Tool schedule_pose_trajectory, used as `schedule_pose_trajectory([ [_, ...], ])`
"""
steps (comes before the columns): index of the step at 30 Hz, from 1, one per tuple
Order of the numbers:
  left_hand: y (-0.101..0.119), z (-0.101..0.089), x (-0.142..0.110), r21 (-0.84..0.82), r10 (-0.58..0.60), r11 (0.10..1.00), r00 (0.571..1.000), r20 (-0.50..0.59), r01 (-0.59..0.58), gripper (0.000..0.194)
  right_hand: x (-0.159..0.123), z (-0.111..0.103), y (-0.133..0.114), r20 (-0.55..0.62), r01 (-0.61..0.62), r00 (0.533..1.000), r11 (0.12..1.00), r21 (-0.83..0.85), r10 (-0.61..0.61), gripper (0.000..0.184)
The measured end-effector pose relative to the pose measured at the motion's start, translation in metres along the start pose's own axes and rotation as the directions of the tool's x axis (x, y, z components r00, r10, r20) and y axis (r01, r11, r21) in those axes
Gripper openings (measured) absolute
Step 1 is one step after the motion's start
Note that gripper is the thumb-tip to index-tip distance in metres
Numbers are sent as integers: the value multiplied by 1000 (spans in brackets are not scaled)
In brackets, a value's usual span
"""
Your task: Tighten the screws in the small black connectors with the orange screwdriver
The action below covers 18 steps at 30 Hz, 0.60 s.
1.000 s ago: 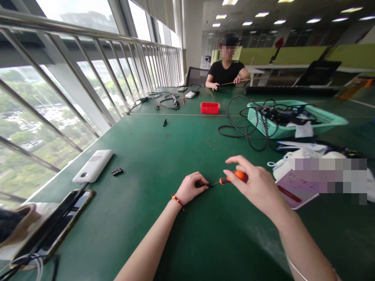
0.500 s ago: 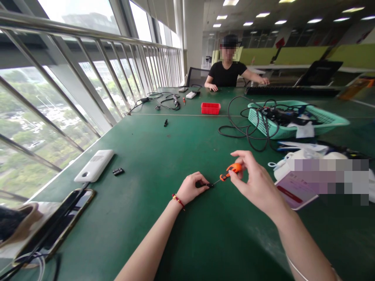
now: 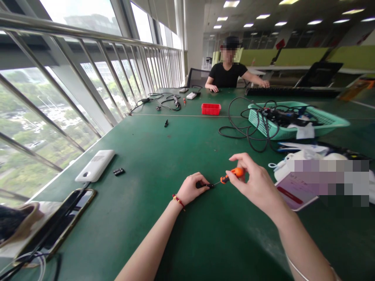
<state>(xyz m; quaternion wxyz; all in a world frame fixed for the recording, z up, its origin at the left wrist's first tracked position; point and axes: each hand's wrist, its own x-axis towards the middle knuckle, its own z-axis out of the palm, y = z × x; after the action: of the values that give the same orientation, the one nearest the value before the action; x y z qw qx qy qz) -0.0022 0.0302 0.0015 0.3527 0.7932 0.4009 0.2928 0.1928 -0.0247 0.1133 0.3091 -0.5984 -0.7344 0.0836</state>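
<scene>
My left hand (image 3: 191,188) rests on the green table (image 3: 164,156) with its fingers closed on a small black part (image 3: 206,185), pinning it to the surface. My right hand (image 3: 254,182) pinches the orange handle of a small screwdriver (image 3: 231,175) between thumb and fingers. The screwdriver's thin shaft points left and its tip meets the black part. A red bracelet circles my left wrist.
A white power bank (image 3: 95,165), a small black piece (image 3: 118,171) and a phone (image 3: 63,218) lie at the left. A booklet (image 3: 294,191) and white items sit at the right; behind them a teal basket (image 3: 322,123) with black cables. A red tray (image 3: 211,109) and a seated person (image 3: 229,72) are far across.
My right hand's fingers have shifted round the screwdriver handle, lifting it slightly and bringing it back down. My left hand stayed on the black part. The person across stretched an arm to the right.
</scene>
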Motion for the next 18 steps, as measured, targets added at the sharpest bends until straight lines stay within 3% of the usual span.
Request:
schedule_pose_trajectory([
  [3,1,0,0,-5,5,1000,1000,1,-5,7,0,1,1,37,-13,999,998,-56,15,24],
  [9,0,0,0,18,2,1000,1000,6,-2,9,1,2,2,-67,29,997,998,48,-26,28],
  [12,1,0,-1,24,4,1000,1000,-1,-4,8,1,3,1,-21,-6,1000,1000,3,6,18],
  [15,3,0,-1,13,9,1000,1000,-5,-9,7,0,3,-1,17,-11,1000,999,-42,12,22],
  [18,3,0,-1,9,9,1000,1000,-5,-9,7,0,4,-2,-38,30,999,999,-17,-31,20],
])
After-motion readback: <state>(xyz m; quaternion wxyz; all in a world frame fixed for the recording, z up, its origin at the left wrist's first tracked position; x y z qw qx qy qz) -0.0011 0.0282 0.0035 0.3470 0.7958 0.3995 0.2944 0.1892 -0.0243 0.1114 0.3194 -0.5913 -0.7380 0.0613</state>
